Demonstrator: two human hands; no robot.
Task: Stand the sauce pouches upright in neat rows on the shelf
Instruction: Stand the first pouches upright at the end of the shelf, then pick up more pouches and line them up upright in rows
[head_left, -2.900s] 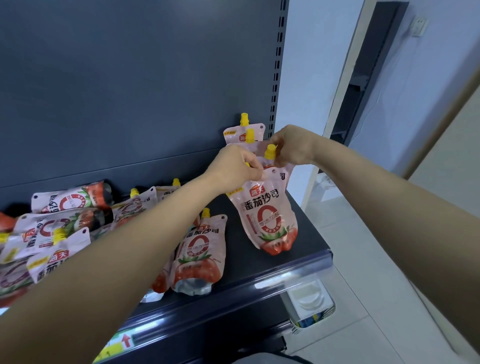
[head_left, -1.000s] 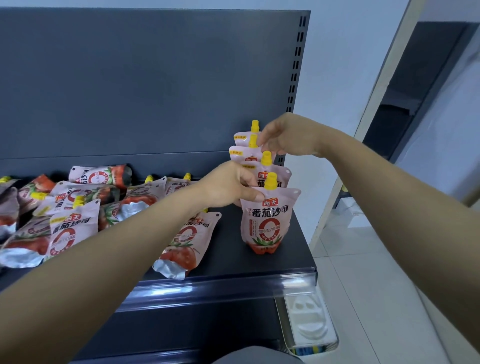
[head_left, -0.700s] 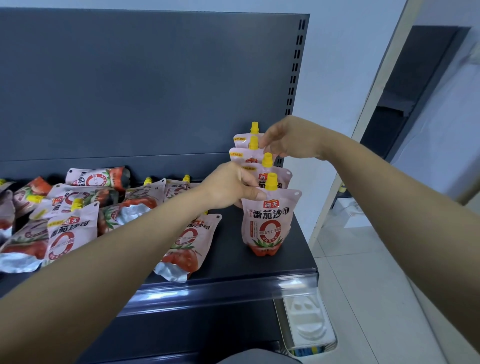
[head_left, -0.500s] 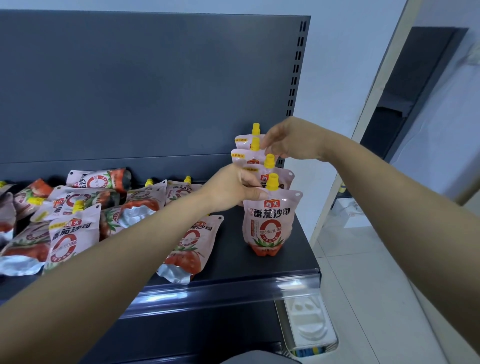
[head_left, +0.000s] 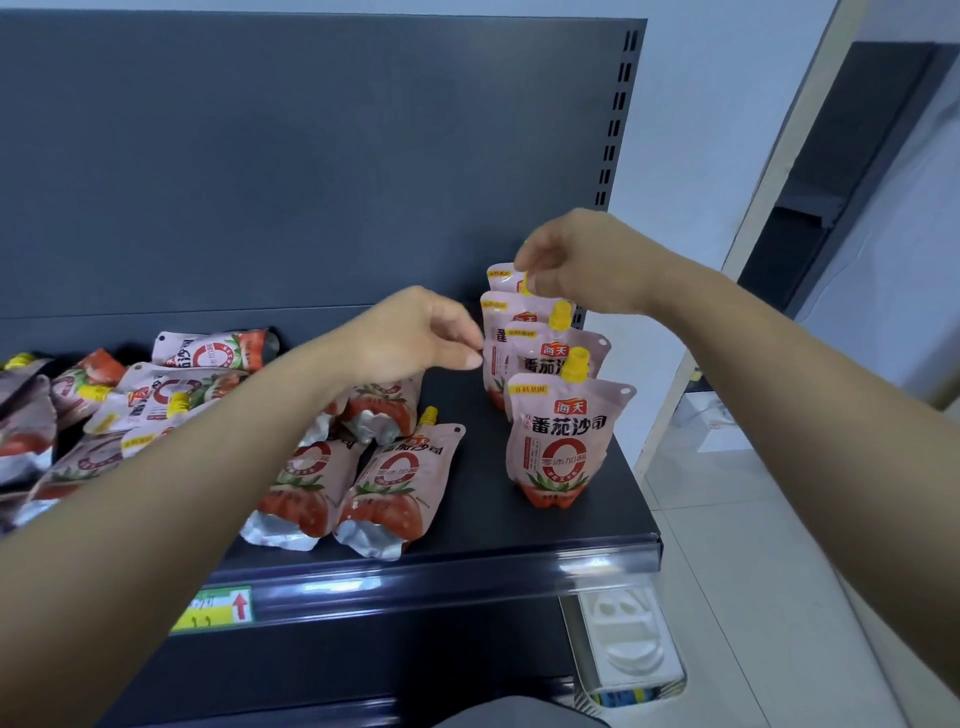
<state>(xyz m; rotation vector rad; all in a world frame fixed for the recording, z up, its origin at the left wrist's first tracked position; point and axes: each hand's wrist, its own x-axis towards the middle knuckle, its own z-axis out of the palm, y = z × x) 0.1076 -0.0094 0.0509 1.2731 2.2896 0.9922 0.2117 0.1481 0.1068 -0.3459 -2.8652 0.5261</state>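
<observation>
Heap (head_left: 156, 384): pouches lie flat and overlapped at the left end of the shelf (head_left: 483, 525), caps pointing every way. None of these is stood yet, so most of the job remains.
Loose pair (head_left: 389, 467): two more lie flat near the front edge, silver bases toward the camera, just left of the row.
Left hand (head_left: 415, 338): it has come off the top of the front pouch, which it steadied a moment ago. Its fingers are loosely curled with the tips at the row's left edge; I cannot tell whether they touch or pinch it.
Row (head_left: 553, 351): four pouches stand one behind another at the shelf's right end. They are pink and soft-sided, with tomato print and yellow spouts.
Front pouch (head_left: 563, 441): it now stands unaided, upright, label forward, so that placing looks finished.
Right hand (head_left: 576, 265): it stays over the rear of the row, fingertips pinching a cap (head_left: 524, 283). Which rear pouch the cap belongs to is unclear.
</observation>
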